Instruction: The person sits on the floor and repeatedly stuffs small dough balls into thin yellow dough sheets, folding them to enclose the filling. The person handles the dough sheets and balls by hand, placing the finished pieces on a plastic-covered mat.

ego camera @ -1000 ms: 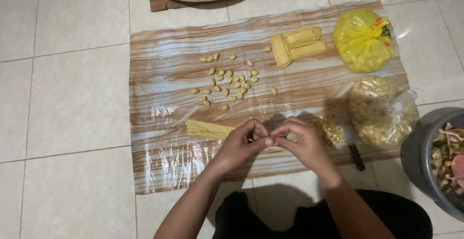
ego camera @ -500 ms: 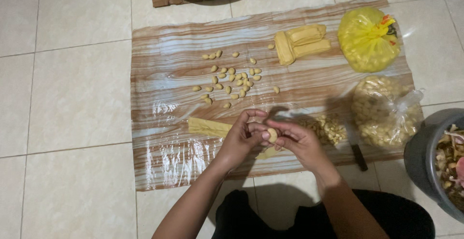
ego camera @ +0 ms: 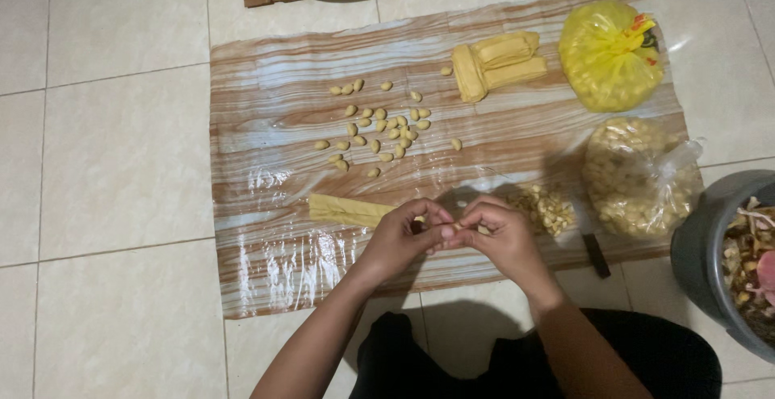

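My left hand (ego camera: 401, 236) and my right hand (ego camera: 499, 236) meet fingertip to fingertip above the near edge of a wood-patterned plastic sheet (ego camera: 266, 125) on the tiled floor. Together they pinch a small pale yellow dough piece (ego camera: 457, 225), mostly hidden by the fingers. A flat yellow dough strip (ego camera: 343, 209) lies just left of my left hand. Beyond my hands, several small shaped yellow pieces (ego camera: 379, 129) are scattered on the sheet. A pile of small pieces (ego camera: 549, 208) sits just right of my right hand.
Folded yellow dough sheets (ego camera: 496, 64) lie at the far side. A tied yellow bag (ego camera: 609, 54) and a clear bag of pale pieces (ego camera: 638, 175) stand at the right. A dark-handled knife (ego camera: 596, 254) lies near them. A grey bucket of scraps (ego camera: 731, 262) is at the far right.
My hands have stayed together at the sheet's near edge, the fingers working the small piece between them. The view has shifted slightly; nothing else has moved.
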